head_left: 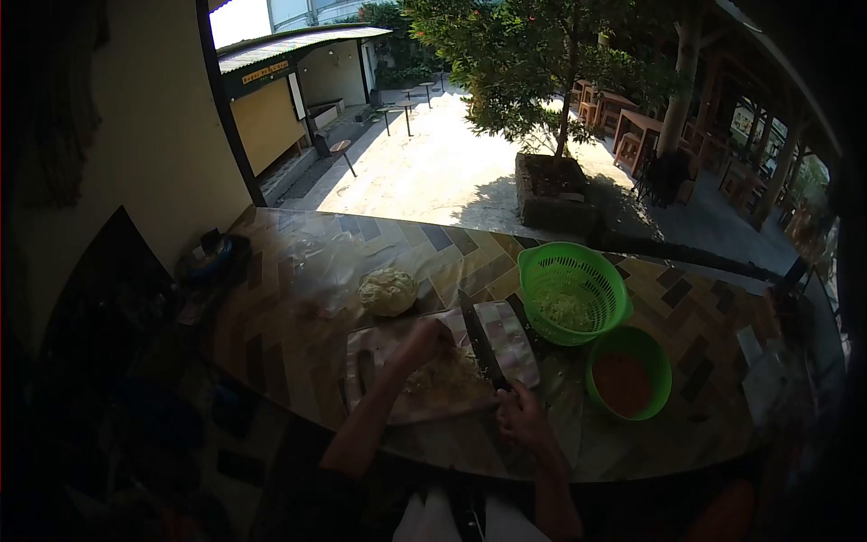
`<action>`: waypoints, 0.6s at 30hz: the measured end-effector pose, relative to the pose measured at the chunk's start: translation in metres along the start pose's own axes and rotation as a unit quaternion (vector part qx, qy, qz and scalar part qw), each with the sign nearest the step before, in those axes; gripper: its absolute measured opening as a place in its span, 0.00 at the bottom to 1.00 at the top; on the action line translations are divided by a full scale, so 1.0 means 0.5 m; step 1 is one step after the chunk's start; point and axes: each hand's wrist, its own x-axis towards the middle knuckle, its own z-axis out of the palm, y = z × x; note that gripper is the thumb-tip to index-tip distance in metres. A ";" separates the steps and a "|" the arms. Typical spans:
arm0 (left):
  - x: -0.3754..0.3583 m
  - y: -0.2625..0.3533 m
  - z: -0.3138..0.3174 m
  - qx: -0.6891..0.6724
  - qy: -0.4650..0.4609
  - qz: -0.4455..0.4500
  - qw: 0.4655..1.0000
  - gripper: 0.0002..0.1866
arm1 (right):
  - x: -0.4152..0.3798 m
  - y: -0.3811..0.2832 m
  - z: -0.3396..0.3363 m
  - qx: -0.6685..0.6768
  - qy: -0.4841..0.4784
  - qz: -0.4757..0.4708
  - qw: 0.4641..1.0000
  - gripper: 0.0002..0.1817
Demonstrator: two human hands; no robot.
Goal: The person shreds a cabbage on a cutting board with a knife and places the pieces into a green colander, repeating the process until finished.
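My right hand grips the handle of a large knife whose blade points away from me over a checked cutting board. Pale shredded cabbage lies on the board. My left hand rests curled on that pile, just left of the blade. A cabbage piece sits on the counter beyond the board.
A green colander holding shredded cabbage stands right of the board. Nearer me is a green bowl with orange shreds. A dark dish sits at the counter's far left. Beyond the patterned counter lies a sunlit courtyard with a tree planter.
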 end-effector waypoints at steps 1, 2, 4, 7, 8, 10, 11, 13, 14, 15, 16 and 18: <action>0.000 0.005 -0.001 0.002 -0.005 0.002 1.000 0.08 | -0.002 -0.003 0.000 -0.004 0.001 0.002 1.000 0.25; -0.001 0.011 -0.003 0.004 -0.010 0.004 1.000 0.07 | -0.007 -0.006 0.000 -0.008 0.001 0.003 1.000 0.24; -0.001 0.014 -0.003 0.021 -0.017 0.019 0.999 0.06 | -0.009 -0.002 -0.002 -0.003 0.007 -0.001 1.000 0.24; 0.009 -0.010 0.005 0.049 -0.007 0.066 0.997 0.05 | -0.011 0.012 -0.006 0.011 0.023 -0.009 1.000 0.20; 0.012 -0.026 0.010 0.047 0.006 0.085 0.995 0.05 | -0.020 0.007 -0.004 0.009 0.029 -0.005 1.000 0.16; 0.018 -0.023 0.013 0.041 0.043 0.102 0.993 0.05 | -0.025 0.005 -0.007 0.006 0.037 -0.007 0.999 0.13; 0.022 -0.022 0.019 0.035 0.065 0.098 0.992 0.06 | -0.025 0.010 -0.009 0.005 0.040 -0.013 0.999 0.13; 0.021 0.007 0.023 0.032 0.079 0.065 0.994 0.07 | -0.025 0.017 -0.016 0.002 0.036 -0.013 0.999 0.15; 0.019 0.029 0.024 0.035 0.071 0.036 0.996 0.07 | -0.024 0.019 -0.021 0.000 0.030 -0.007 1.000 0.18; 0.018 0.042 0.024 0.038 0.063 0.007 0.997 0.08 | -0.024 0.020 -0.023 -0.003 0.024 -0.003 1.000 0.21; 0.020 0.040 0.028 0.050 0.051 0.016 0.997 0.08 | -0.029 0.017 -0.020 -0.002 0.030 -0.002 1.000 0.21; 0.029 0.026 0.042 0.074 0.027 0.035 0.996 0.10 | -0.045 0.003 -0.012 -0.001 0.043 -0.003 0.999 0.19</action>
